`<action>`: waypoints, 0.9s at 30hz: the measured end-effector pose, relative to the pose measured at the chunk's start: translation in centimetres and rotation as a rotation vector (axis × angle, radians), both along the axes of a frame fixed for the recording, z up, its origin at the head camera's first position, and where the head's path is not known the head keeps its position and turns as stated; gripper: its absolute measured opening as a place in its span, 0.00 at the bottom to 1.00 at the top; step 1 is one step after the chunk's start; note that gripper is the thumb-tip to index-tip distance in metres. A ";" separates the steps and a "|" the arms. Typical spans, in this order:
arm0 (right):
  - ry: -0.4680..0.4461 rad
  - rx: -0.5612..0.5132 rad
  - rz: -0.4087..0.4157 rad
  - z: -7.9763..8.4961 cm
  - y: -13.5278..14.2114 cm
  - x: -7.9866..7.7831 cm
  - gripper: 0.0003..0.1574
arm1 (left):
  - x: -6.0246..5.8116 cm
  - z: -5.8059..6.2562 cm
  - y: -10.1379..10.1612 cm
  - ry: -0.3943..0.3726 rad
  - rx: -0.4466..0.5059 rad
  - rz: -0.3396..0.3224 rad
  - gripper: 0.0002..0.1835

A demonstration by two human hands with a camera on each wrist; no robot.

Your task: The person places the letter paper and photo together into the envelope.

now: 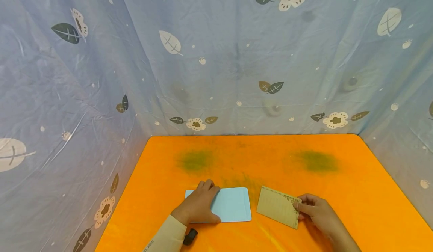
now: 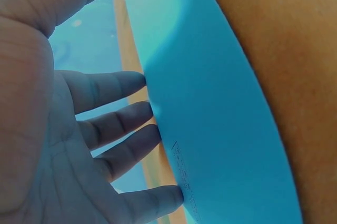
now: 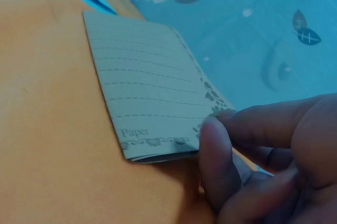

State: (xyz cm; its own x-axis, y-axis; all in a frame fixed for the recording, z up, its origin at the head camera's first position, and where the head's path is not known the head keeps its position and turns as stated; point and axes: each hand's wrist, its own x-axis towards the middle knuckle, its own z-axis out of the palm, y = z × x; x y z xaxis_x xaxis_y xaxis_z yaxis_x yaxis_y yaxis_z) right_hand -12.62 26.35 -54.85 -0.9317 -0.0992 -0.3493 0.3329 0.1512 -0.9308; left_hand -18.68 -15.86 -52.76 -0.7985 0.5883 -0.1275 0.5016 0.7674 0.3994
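A light blue envelope (image 1: 233,205) lies lengthwise on the orange table, partly covered by my left hand (image 1: 200,204). That hand spans the envelope, thumb on the near long edge and fingers at the far one; in the left wrist view, several fingertips (image 2: 138,79) meet its edge. To its right, my right hand (image 1: 316,210) pinches a folded sheet of tan letter paper (image 1: 278,208) by its right end, between thumb and fingers. Dashed lines, a floral border and the word "Paper" show on the sheet (image 3: 147,76) in the right wrist view. Its folded layers part slightly at the near end.
The orange tabletop (image 1: 250,158) has two dark greenish patches towards the back. Blue-grey curtains (image 1: 216,75) with leaves and flowers enclose the table at the back and sides. A small black device (image 1: 190,237) sits by my left wrist.
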 end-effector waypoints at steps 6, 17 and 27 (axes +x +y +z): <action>0.029 -0.046 -0.001 -0.2 -0.1 0.1 0.13 | 0.0 0.0 0.0 -0.008 0.003 0.005 0.46; 0.023 -0.019 -0.104 0.0 -0.9 -0.1 0.22 | 0.0 -0.1 0.0 -0.007 0.007 0.007 0.45; 0.027 -0.022 -0.154 0.1 -1.3 -0.3 0.13 | 0.1 -0.1 0.0 -0.011 0.024 0.013 0.45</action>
